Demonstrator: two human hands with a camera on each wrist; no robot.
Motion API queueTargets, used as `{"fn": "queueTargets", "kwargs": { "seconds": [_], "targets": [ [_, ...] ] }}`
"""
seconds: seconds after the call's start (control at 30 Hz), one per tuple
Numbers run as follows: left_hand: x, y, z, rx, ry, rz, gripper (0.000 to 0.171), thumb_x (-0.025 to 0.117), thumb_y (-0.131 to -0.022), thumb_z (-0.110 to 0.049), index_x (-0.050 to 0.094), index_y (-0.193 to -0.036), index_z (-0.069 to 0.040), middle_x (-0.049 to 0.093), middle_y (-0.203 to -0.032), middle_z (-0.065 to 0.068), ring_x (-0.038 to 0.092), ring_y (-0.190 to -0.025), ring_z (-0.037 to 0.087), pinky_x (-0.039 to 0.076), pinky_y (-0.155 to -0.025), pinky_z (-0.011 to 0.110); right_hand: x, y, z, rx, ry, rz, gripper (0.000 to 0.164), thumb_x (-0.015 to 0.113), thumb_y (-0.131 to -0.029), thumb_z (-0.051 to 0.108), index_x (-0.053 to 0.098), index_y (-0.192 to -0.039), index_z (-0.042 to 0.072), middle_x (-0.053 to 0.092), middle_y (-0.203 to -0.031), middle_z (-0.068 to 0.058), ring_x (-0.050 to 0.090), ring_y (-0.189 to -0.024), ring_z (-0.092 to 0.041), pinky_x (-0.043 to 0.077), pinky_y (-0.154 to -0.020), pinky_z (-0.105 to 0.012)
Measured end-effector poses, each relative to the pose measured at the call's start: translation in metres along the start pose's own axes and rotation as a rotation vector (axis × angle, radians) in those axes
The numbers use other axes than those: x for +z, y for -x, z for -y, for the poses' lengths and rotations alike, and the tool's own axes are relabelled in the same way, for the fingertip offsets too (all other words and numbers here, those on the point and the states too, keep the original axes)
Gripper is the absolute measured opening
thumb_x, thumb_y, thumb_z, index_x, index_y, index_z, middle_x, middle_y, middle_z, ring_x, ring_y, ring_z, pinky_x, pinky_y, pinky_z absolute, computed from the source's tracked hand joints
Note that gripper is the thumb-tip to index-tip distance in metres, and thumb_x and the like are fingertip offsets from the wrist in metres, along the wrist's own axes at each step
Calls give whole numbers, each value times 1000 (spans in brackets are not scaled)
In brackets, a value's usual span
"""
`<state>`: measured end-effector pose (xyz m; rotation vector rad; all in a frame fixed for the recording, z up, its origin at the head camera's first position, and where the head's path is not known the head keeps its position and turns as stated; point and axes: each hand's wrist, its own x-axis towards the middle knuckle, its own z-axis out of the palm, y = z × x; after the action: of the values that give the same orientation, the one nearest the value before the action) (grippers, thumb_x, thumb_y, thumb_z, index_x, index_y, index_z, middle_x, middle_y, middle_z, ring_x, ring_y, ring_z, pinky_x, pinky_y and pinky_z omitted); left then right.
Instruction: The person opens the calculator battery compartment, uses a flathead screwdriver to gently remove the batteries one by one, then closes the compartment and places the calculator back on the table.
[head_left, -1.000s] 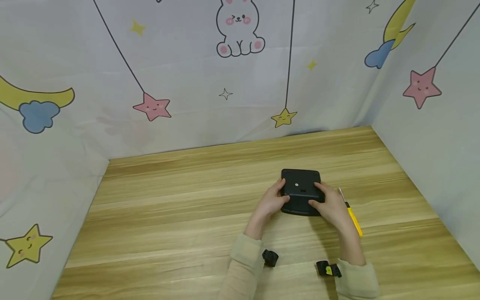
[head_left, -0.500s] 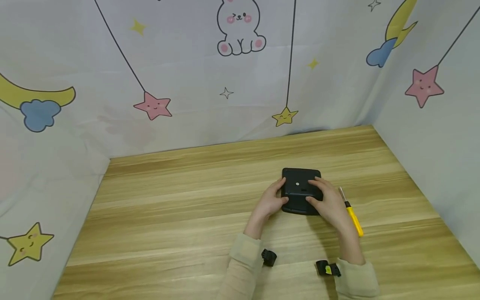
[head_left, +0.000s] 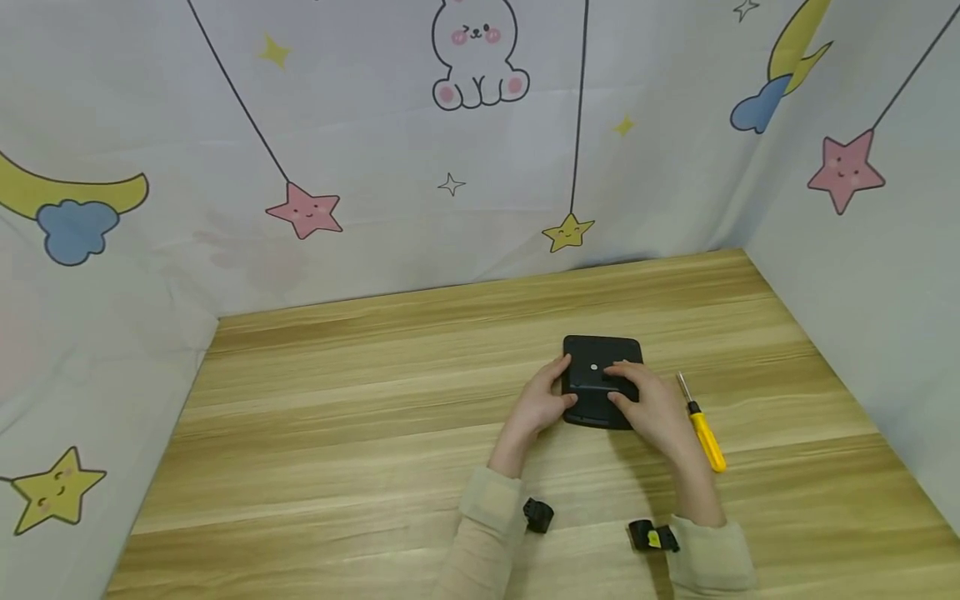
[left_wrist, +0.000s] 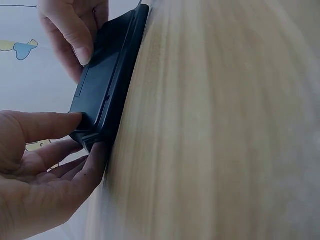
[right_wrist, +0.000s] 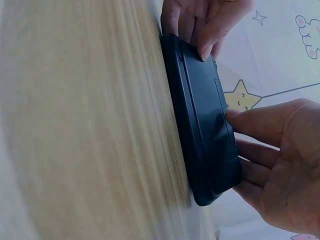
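- Holding a flat, black, rounded-cornered, plastic-looking device between a bare left hand and a bare right hand, ahead of both wrists and right of centre over a pale, streaky, wood-grain table; cannot tell whether lying fully flat or slightly raised
- Pinching the left edge with the left hand, thumb on the upper face, fingers tucked under the rim
- Curling the right hand over from the right side, thumb on the near part, fingertips on the face beyond, with a step-like ridge between
- Reaching nearer to the middle with the right hand, fingertips just beside a small, round, whitish dot; out at the rim with the left
- Running lengthwise away from the person, judging by a foreshortened outline, so roughly crosswise to a line from hand to hand
- Lying just beside the right forearm, touched by neither hand: a slim screwdriver with a yellow handle, black collar and metal shaft, tip pointing away from the person and slightly leftward
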<state>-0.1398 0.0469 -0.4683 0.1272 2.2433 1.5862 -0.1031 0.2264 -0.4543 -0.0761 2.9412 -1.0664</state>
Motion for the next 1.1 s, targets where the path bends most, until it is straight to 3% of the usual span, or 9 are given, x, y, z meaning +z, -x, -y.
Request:
{"fn": "queueTargets", "kwargs": {
  "seconds": [1.1],
  "targets": [
    [2,2,2,26,13,-14,66,63,-86,1,42,-146,-14,36,-155,8,29,-146,29,24,-119,47,4,1,1,-22,37,-30,29,63,-89,6,60,-118,6,56,-131,-22,53,-120,-45,42,-99,-59]
  ]
}}
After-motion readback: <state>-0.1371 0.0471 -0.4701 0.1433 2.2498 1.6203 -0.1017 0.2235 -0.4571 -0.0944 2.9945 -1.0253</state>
